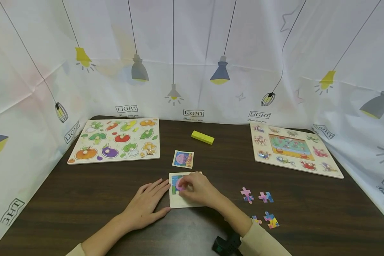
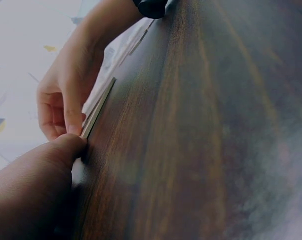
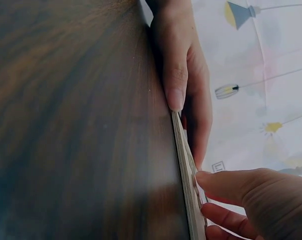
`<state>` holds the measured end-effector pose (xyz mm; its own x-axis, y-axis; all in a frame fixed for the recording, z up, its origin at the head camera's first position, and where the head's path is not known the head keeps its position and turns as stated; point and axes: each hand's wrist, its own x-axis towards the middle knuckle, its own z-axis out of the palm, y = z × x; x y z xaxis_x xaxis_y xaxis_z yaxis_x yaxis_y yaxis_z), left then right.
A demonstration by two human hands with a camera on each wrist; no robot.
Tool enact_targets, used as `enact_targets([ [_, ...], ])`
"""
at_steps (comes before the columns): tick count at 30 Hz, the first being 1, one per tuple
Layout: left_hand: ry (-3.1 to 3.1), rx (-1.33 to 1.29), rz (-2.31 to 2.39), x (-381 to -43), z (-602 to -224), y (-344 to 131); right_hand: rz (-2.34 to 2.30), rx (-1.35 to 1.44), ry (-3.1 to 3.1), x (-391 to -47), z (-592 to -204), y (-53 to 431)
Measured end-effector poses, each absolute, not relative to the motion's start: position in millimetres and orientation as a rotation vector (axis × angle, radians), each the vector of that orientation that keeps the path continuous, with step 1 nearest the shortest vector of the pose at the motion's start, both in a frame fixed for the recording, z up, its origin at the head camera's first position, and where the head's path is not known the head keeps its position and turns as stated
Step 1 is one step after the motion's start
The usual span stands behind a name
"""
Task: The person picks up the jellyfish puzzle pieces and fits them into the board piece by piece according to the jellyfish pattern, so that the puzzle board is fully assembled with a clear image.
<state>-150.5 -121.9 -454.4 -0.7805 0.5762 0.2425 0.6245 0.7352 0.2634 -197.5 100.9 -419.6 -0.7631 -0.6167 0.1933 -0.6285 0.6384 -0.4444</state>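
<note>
A small square wooden puzzle tray lies on the dark table, with joined picture pieces in its upper left part. My left hand rests beside it, fingers straight, with fingertips at the left edge and the thumb at the near left corner. Over the tray, my right hand pinches a pink puzzle piece between thumb and fingers, low against the tray surface. The right hand covers much of the tray. In the right wrist view the thumb and fingers meet close above the tray's edge.
Several loose jigsaw pieces lie to the right. A small picture card and a yellow block lie beyond the tray. A vegetable board stands back left, a sea-animal board back right. A black device is near the right wrist.
</note>
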Motion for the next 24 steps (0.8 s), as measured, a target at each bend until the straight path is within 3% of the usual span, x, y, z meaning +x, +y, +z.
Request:
enact_targets([
  [24,-2.849,-0.952,-0.494,-151,-457,-121,0.705,0.985,-2.827,-178,-400,152],
])
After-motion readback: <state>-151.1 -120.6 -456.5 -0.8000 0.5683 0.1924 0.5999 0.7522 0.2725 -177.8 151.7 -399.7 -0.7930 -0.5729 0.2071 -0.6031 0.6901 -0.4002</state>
